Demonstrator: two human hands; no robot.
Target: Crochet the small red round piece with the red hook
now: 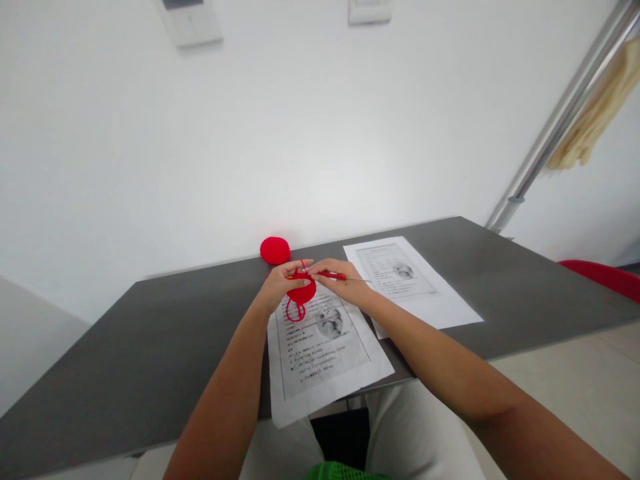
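My left hand [280,285] is closed on a small rounded piece of red crochet work [303,292]. A loop of red yarn tail [295,312] dangles beneath the piece. Between the fingers of my right hand [341,277] is a crochet hook [334,275] with a red handle, its thin metal shaft pointing back past the wrist. The hook's front end meets the top of the piece, where my fingers partly hide it. From a red yarn ball [275,251] behind my left hand, a strand runs to my fingers.
A printed sheet [330,373] lies under my hands and overhangs the near edge of the dark table [200,333]. Another printed sheet [425,293] lies to the right. A white wall stands behind, with a metal pole [560,127] and cream cloth [595,113] at right.
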